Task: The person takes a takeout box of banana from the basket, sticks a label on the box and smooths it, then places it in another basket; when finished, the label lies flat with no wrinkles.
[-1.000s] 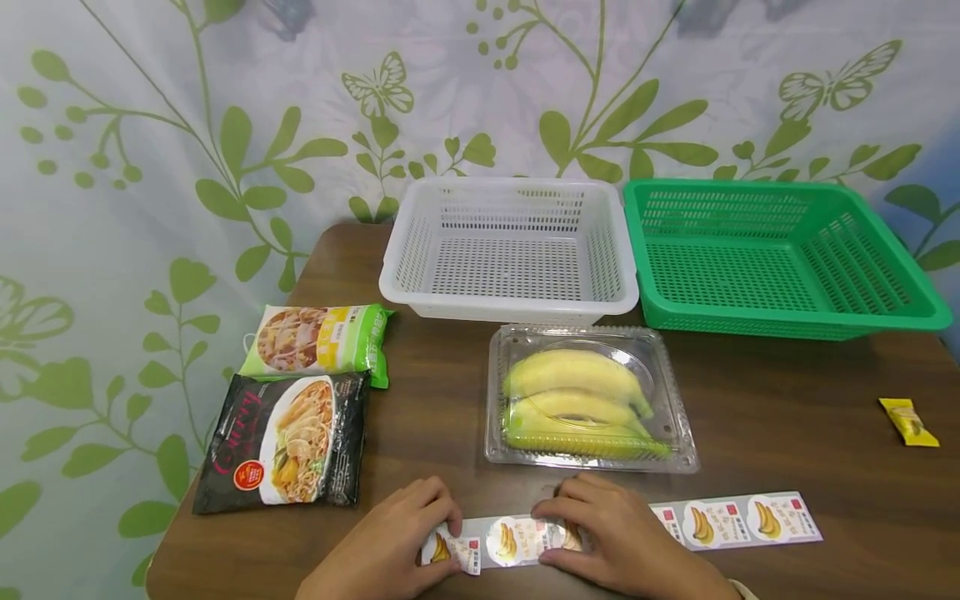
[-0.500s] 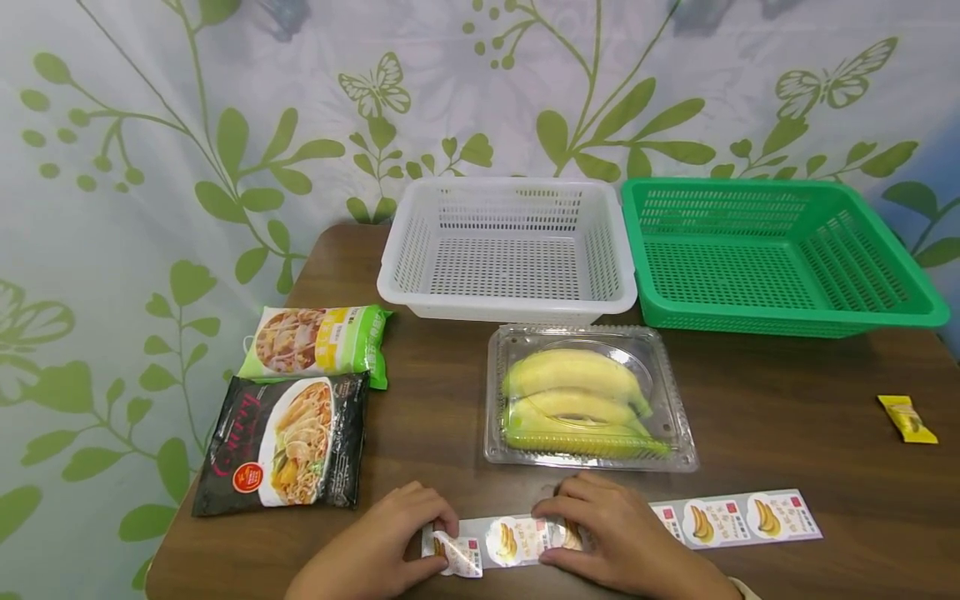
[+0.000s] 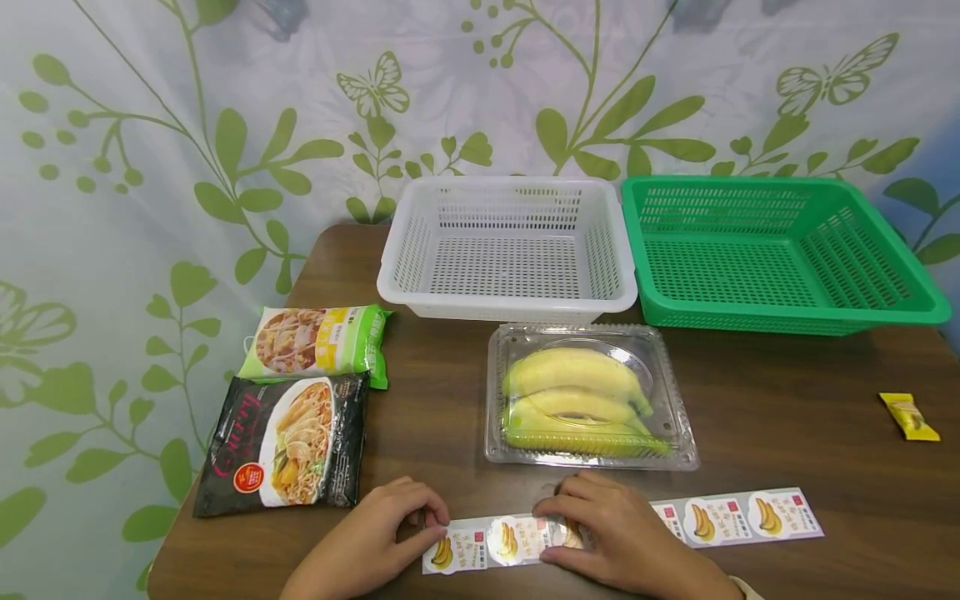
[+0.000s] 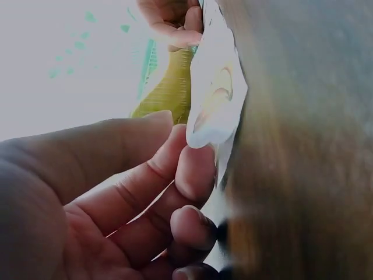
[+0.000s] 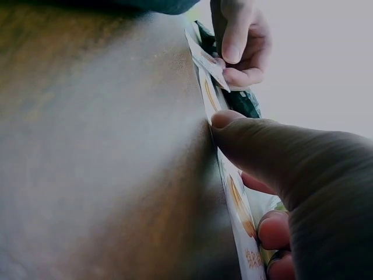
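A strip of banana stickers (image 3: 517, 540) lies along the table's front, with round banana labels on it. My left hand (image 3: 378, 533) is at its left end, thumb and fingertips pinching the edge of the end sticker (image 3: 454, 551). In the left wrist view that sticker (image 4: 218, 105) stands slightly raised from the table beside the fingertips. Across the middle of the strip, my right hand (image 3: 618, 533) holds it down, thumb on the near edge and fingers on the far edge. The right palm hides part of the strip. Behind it sits a clear plastic box (image 3: 517, 333) with bananas (image 3: 577, 400) inside.
A white basket (image 3: 510, 304) and a green basket (image 3: 795, 317) stand at the back. On the left lie a black noodle packet (image 3: 243, 446) and a green food packet (image 3: 352, 333). A small yellow wrapped packet (image 3: 909, 417) lies at the far right.
The left hand has shifted slightly left from the end sticker's middle to its left edge. That sticker, curled and creased earlier, now looks flatter. The right hand stays in place.
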### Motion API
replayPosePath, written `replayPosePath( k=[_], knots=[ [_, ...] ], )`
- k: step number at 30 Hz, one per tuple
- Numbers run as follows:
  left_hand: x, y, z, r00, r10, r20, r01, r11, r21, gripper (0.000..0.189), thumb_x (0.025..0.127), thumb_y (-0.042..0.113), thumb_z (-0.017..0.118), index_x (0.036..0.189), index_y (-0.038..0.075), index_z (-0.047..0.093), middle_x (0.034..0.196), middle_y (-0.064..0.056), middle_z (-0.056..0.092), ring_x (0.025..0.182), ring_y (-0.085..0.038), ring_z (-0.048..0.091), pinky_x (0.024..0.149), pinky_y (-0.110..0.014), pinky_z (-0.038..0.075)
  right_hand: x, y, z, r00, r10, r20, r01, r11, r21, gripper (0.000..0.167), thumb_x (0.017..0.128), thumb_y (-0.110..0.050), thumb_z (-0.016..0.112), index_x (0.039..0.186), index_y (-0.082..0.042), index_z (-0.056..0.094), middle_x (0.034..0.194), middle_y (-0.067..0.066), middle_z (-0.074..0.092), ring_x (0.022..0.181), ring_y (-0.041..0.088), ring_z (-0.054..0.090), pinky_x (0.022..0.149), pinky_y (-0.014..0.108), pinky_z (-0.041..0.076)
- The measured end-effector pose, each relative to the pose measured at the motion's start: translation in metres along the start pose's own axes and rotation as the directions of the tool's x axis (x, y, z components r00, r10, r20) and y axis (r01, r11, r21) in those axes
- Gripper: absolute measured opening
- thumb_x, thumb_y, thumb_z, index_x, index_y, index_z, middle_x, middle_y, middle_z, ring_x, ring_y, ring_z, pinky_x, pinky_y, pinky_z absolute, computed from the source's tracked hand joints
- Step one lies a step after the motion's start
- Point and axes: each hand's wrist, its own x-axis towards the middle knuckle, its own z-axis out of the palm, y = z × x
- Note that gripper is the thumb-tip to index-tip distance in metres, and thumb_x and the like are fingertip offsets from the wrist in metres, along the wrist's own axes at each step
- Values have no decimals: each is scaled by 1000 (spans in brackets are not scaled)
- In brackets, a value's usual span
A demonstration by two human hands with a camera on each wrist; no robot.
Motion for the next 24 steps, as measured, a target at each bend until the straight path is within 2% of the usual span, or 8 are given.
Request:
replayPosePath(
  k=[6,19,24],
  knots=[
    [1,-1,0,1000,-8,26,8,1000,12,13,97,23,73,95,33,65,89,23,56,83,1,53,72,-20,49,-1,1,2,1000,-7,-6,7,1000,-4,36,83,-44,84,113,-28,73,94,-18,59,80,-2,46,68,15,38],
    [2,4,4,999,31,23,-34,986,163,16,100,22,67,91,32,58,85,23,47,83,3,46,73,-19,42,-2,1,2,1000,-1,-14,1,1000,-11,37,83,-44,85,114,-29,72,99,-20,61,82,-2,49,70,14,40],
    [0,5,0,999,-19,40,14,992,127,15,102,22,65,93,31,56,86,20,46,82,2,47,72,-19,43,-1,1,2,1000,-7,-20,6,1000,-8,38,83,-44,85,115,-28,72,99,-19,61,81,-2,48,70,14,40]
  ],
)
